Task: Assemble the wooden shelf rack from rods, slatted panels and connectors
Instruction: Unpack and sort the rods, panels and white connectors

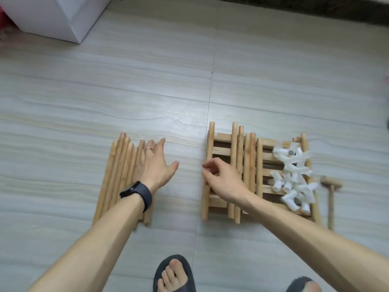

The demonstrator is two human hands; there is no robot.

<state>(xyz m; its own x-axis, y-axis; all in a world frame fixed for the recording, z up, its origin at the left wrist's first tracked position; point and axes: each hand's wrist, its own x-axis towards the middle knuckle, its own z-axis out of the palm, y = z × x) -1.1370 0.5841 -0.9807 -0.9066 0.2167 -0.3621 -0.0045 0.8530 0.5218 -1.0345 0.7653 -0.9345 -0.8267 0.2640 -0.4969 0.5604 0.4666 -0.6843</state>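
Left hand lies flat, fingers straight and slightly spread, palm down on a rod bundle laid side by side on the tiled floor, left of centre. There is a ring on one finger and a dark wristband on that wrist. Right hand reaches left, fingers curled and pinching the leftmost rod of the right-hand pile; the rod is motion-blurred below the hand. More rods lie roughly parallel on top of stacked slatted panels, which sit flat on the floor, right of centre. A heap of white plastic connectors rests on the right part of the panels, some spilling at the right edge. A small wooden mallet lies on the floor just beside the panels on the right, head up-frame, handle pointing toward the person. White box at top left, well apart from the parts. One foot in a dark sandal at bottom centre, another sandal partly in view at bottom right.
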